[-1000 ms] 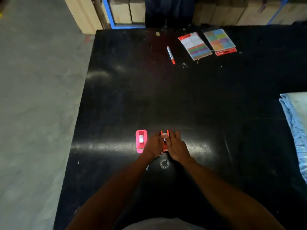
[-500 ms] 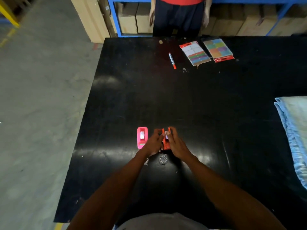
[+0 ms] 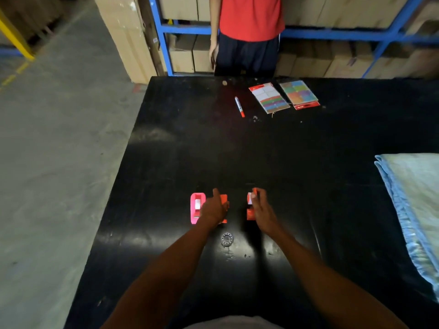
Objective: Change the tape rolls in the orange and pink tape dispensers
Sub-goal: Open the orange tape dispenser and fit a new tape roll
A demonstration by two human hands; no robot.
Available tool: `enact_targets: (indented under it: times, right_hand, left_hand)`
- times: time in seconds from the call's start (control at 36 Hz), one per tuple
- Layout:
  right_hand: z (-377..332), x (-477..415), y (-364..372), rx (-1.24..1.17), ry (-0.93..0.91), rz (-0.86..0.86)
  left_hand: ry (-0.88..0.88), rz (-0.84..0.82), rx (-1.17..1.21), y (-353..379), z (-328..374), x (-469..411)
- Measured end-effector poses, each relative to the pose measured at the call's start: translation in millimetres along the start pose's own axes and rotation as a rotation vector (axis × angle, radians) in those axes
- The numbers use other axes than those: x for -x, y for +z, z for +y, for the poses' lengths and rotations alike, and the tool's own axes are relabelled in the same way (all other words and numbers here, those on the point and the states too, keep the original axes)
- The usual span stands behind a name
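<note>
The orange tape dispenser is split into two halves. My left hand (image 3: 215,207) grips one orange half (image 3: 224,200), just right of the pink tape dispenser (image 3: 197,207), which lies flat on the black table with a white roll showing inside. About a hand's width to the right, my right hand (image 3: 260,207) holds the other orange half (image 3: 250,211), where a white tape roll (image 3: 249,198) shows at the top. A small clear tape roll (image 3: 227,239) lies on the table between my forearms, nearer to me.
At the far side of the black table (image 3: 297,167) lie a red-capped marker (image 3: 239,106) and two packs of coloured sticky notes (image 3: 283,96). A person in a red shirt (image 3: 249,27) stands behind the far edge. A folded blue cloth (image 3: 413,210) covers the right side.
The orange dispenser was held whole between both hands; now it is pulled apart, one half gone left with my left hand, the other right with my right hand. The camera has tilted up.
</note>
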State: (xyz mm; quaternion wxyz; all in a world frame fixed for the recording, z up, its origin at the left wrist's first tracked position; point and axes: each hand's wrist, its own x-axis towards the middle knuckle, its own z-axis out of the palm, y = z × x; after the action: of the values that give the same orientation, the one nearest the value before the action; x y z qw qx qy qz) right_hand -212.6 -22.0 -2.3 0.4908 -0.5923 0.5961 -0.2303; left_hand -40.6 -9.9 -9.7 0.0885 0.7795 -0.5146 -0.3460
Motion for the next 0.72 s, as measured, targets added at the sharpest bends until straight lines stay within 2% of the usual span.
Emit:
enact_targets:
  times: [0.14,0.72]
  right_hand:
    - [0.9,5.0,5.1,0.004,0.022,-0.037]
    - [-1.5,5.1,12.7,0.004,0.083,-0.067]
  left_hand:
    - [-0.058,0.085,-0.095,20.2,-1.1,-11.9]
    - [-0.066,0.05,-0.276,27.9,0.6,-27.6]
